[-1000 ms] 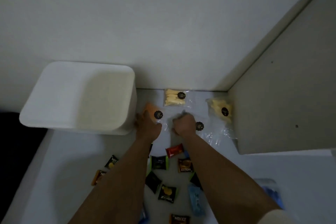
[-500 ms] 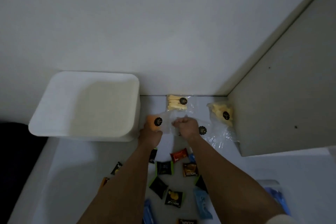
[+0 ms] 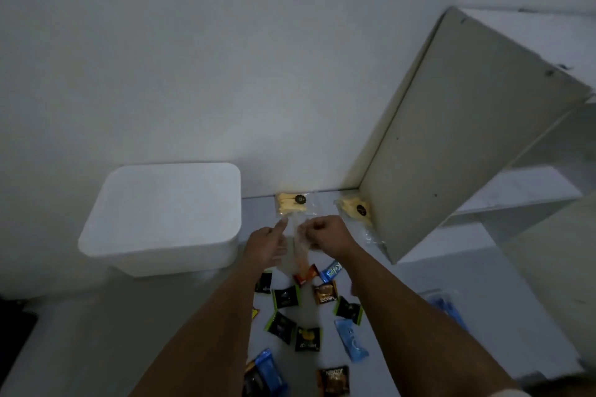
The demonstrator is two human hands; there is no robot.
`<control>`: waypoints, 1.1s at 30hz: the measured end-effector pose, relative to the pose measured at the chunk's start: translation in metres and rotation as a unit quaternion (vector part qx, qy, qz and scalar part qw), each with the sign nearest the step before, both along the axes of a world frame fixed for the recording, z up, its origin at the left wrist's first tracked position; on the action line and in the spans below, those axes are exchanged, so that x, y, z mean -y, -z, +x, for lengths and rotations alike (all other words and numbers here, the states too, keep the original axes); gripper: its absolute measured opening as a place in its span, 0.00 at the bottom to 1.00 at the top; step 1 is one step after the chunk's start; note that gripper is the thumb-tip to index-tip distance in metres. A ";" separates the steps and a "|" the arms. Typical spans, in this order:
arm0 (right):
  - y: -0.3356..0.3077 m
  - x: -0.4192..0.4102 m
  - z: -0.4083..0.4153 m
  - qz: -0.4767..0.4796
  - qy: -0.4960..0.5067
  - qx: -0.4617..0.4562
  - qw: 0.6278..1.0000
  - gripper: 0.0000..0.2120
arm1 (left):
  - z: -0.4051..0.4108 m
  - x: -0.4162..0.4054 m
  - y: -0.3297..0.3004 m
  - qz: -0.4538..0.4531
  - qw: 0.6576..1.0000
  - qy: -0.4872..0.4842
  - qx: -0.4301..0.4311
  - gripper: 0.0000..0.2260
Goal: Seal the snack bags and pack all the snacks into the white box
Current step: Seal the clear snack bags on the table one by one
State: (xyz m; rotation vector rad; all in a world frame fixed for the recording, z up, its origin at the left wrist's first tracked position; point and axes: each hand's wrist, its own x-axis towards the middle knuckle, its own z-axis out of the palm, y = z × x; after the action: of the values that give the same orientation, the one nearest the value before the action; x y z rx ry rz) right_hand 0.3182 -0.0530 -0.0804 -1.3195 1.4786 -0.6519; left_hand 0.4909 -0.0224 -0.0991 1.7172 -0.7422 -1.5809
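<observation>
Between my two hands hangs a clear snack bag (image 3: pixel 299 256) with an orange snack low inside, lifted off the table. My left hand (image 3: pixel 267 245) pinches its left top edge, one finger stretched up along it. My right hand (image 3: pixel 325 235) is curled and grips the right top edge. The white box (image 3: pixel 180 259) stands just left of my left hand. Further back lie a clear bag of yellow sticks (image 3: pixel 290 206) and a clear bag of yellow chips (image 3: pixel 354 210), each with a dark round sticker. Several small wrapped snacks (image 3: pixel 324 294) are scattered below my hands.
A tall beige cabinet panel (image 3: pixel 451 155) rises at the right, touching the chips bag, with white shelves behind it. A white wall closes the back. Blue wrappers (image 3: pixel 351 343) lie near my forearms, and a blue object (image 3: pixel 448 306) sits at the right.
My hands have raised the bag with the orange snack off the table and now hold it hanging between them. The view has tilted upward, so the box and bags sit lower.
</observation>
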 end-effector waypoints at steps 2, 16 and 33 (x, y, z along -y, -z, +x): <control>-0.007 -0.011 -0.002 -0.017 -0.008 -0.010 1.000 0.05 | -0.003 -0.004 -0.009 -0.019 1.000 0.013 0.006 0.29; -0.025 -0.055 -0.013 -0.127 0.033 -0.189 0.973 0.12 | -0.024 -0.037 -0.046 -0.111 0.976 0.137 0.128 0.13; -0.048 -0.014 -0.099 -0.175 -0.092 -0.300 0.933 0.21 | -0.071 -0.003 -0.070 -0.170 0.921 0.123 0.327 0.15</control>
State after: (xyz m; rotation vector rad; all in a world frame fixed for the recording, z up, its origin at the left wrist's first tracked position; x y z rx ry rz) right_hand 0.2189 -0.0394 -0.0322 -2.0390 1.7327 -0.4115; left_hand 0.4199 -0.0196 -0.0291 1.9350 -1.5147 -0.9152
